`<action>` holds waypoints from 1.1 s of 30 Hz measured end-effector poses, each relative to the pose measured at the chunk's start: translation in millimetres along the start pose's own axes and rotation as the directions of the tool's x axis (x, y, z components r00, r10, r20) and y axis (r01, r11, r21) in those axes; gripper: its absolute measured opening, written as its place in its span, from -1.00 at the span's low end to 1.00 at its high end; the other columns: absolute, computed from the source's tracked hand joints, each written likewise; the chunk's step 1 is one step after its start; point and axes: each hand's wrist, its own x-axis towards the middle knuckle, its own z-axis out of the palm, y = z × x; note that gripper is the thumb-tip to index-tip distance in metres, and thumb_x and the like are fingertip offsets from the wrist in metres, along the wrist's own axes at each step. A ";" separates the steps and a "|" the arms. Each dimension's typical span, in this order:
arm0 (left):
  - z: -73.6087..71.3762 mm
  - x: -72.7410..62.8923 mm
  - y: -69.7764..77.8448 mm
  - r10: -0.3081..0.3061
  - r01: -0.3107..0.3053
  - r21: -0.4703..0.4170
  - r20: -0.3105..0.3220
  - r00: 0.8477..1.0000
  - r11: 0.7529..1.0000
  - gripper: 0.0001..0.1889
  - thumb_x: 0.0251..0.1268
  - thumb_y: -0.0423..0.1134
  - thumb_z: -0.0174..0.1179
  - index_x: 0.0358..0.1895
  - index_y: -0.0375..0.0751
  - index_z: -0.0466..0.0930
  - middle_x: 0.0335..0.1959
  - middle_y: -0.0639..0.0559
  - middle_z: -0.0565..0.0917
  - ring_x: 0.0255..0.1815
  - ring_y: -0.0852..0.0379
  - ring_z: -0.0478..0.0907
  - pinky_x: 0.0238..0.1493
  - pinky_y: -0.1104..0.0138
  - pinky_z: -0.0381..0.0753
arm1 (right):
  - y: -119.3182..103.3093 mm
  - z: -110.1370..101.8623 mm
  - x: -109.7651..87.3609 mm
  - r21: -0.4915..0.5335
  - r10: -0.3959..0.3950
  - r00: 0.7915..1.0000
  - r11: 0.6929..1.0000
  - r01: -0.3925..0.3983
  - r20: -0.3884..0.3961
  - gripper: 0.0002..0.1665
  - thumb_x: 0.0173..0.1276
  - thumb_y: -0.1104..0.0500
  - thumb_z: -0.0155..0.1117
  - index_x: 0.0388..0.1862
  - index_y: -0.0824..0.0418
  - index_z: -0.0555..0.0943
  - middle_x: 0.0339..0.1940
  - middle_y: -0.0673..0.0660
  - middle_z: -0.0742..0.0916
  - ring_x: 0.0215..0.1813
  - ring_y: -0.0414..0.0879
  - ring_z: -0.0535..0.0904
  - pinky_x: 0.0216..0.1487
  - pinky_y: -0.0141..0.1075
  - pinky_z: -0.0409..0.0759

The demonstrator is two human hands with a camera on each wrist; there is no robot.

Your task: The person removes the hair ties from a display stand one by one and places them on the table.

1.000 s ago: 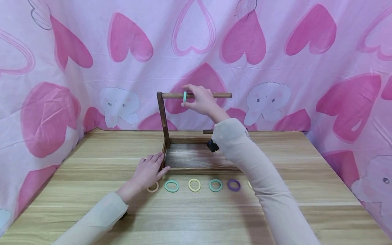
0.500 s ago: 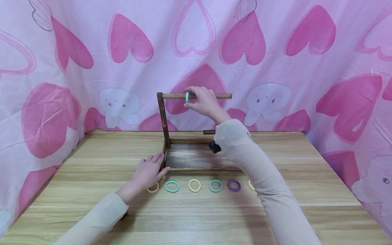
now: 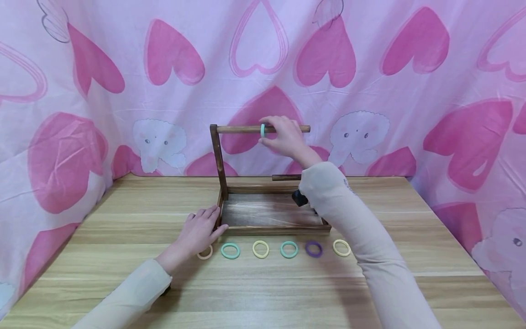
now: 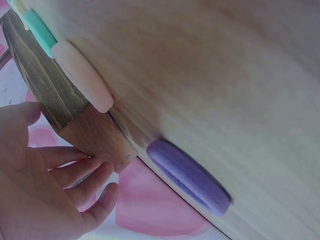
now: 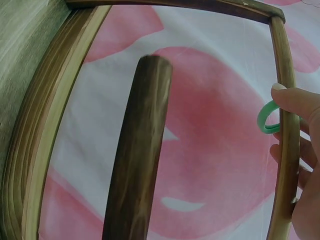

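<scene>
A dark wooden stand (image 3: pixel 219 160) with a tray base carries an upper rod (image 3: pixel 238 129) and a lower rod (image 3: pixel 283 177). My right hand (image 3: pixel 286 137) pinches a mint green hair tie (image 3: pixel 262 130) between thumb and fingers. That hair tie (image 5: pixel 263 118) encircles the upper rod, as the right wrist view shows. My left hand (image 3: pixel 198 230) rests against the front left corner of the tray, its fingers (image 4: pixel 80 172) touching the end wall. A peach hair tie (image 4: pixel 82 77) lies just in front of that corner, partly covered by the left hand in the head view.
In front of the stand lies a row of hair ties: green (image 3: pixel 230 250), yellow (image 3: pixel 260 249), teal (image 3: pixel 289 249), purple (image 3: pixel 314 249) and pale yellow (image 3: pixel 341 248). Another purple hair tie (image 4: pixel 189 177) shows in the left wrist view. A pink heart-print curtain (image 3: pixel 263 55) surrounds the table.
My right hand has slid to the right along the upper rod, bringing the green hair tie with it. The pale yellow hair tie is now fully uncovered. My left hand stays where it was.
</scene>
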 end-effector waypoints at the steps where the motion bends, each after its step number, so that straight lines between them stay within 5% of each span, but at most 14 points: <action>1: 0.0 0.1 0.0 0.000 0.000 -0.001 0.000 1.000 1.000 -0.37 0.21 0.12 -0.03 0.14 -0.37 0.37 0.12 -0.20 0.40 0.06 -0.15 0.33 -0.18 0.03 0.31 | 1.5 -0.6 -0.7 0.007 -0.008 1.000 1.000 0.008 -0.009 -0.44 0.06 0.04 0.33 0.07 0.14 0.48 -0.12 0.01 0.60 -0.03 -0.08 0.40 -0.02 -0.12 0.19; 33: -2.6 0.2 1.9 -0.008 0.008 -0.014 0.013 1.000 1.000 -0.39 0.21 0.09 -0.01 0.14 -0.37 0.36 0.11 -0.21 0.40 0.06 -0.16 0.33 -0.15 0.00 0.30 | 52.2 -24.7 -30.0 0.139 0.013 0.996 0.990 -0.001 -0.090 -0.41 0.05 0.16 0.35 0.09 0.28 0.45 -0.06 0.18 0.58 -0.01 0.00 0.42 0.09 -0.18 0.22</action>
